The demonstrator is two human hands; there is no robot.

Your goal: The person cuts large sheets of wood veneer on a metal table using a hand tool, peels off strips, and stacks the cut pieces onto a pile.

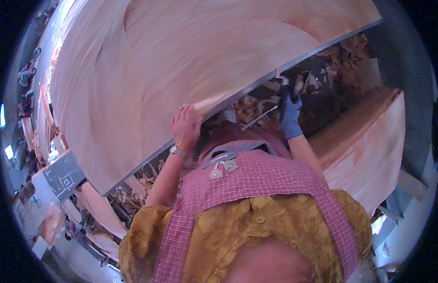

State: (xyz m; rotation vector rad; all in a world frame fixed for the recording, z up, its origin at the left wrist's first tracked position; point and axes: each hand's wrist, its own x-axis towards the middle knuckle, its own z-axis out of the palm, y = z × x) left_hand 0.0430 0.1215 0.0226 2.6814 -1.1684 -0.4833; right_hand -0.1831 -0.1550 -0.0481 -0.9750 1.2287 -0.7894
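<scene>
My left hand (186, 125) is bare, with a watch at the wrist, and lies with its fingers flat near the front edge of a large sheet of wood veneer (157, 66). My right hand (290, 113) wears a blue glove with dark finger parts. Its fingers are curled close to the sheet's front edge, right of my body. A small, pale, upright piece (278, 72) shows just above them at that edge. What the fingers hold, if anything, is too dark to make out. A thin white strip (260, 118) lies slantwise between my apron and the glove.
Torn veneer scraps (353, 52) litter the floor beneath the sheet's edge. A stack of veneer sheets (370, 151) stands at my right. At the left are a grey block with white markings (65, 175) and more loose veneer pieces (101, 210).
</scene>
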